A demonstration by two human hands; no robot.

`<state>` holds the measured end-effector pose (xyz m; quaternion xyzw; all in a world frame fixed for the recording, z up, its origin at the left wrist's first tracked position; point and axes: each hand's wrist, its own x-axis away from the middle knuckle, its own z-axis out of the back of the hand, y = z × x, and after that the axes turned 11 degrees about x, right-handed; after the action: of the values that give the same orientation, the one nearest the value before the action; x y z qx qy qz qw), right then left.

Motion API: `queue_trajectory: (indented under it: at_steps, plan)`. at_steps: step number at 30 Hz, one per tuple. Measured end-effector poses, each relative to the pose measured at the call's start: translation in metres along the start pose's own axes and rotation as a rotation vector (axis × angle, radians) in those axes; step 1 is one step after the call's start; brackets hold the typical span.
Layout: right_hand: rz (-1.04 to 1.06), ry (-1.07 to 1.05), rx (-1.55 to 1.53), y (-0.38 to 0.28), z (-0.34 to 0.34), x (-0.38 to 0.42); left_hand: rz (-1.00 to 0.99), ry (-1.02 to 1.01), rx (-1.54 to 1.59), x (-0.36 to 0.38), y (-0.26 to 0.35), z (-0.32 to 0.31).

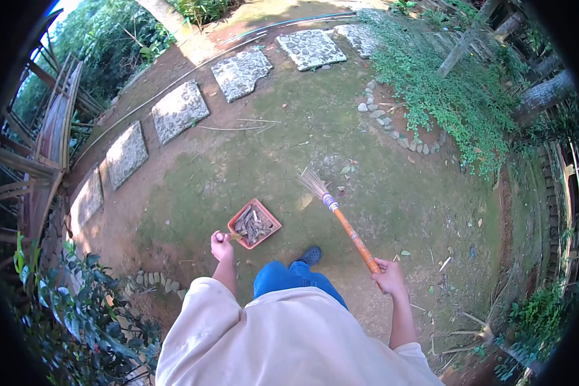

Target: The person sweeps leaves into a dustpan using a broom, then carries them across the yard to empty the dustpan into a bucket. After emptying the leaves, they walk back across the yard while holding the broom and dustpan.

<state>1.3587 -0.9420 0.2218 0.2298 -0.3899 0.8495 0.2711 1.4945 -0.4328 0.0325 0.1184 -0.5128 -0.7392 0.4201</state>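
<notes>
My left hand [221, 245] is closed on the short handle of a red dustpan [277, 224], which holds dry leaves and debris [253, 223]. In my right hand [390, 277] is the orange handle of a stick broom [352, 233], gripped near its end. The broom's bristles [313, 183] point forward and to the left, over the mossy ground beyond the dustpan. Whether the bristles touch the soil I cannot tell.
Stone slabs [180, 110] curve across the far left. Small stones [413, 145] edge a bed beside a green bush [424, 83] at the right. A leafy plant [90, 315] stands at the lower left, and dry branches [486, 333] lie at the lower right.
</notes>
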Motion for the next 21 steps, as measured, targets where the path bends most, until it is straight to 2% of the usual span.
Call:
queue_trajectory:
  at_steps: [4,7,11,17,21]
  plan:
    - [-0.038,0.068,-0.051,0.018,0.010,0.002,-0.100,0.000,0.039,-0.011,0.018,-0.037]
    - [-0.084,0.108,-0.054,0.019,0.017,0.003,-0.091,-0.092,0.074,-0.016,0.042,-0.062]
    - [-0.111,0.154,-0.107,0.025,0.010,-0.002,-0.135,-0.111,-0.023,-0.016,0.074,-0.099]
    - [-0.199,0.195,-0.134,0.010,-0.010,-0.014,-0.178,-0.239,-0.026,-0.032,0.112,-0.152]
    - [-0.294,0.241,-0.153,-0.030,-0.025,-0.012,-0.218,-0.347,-0.080,-0.075,0.118,-0.188]
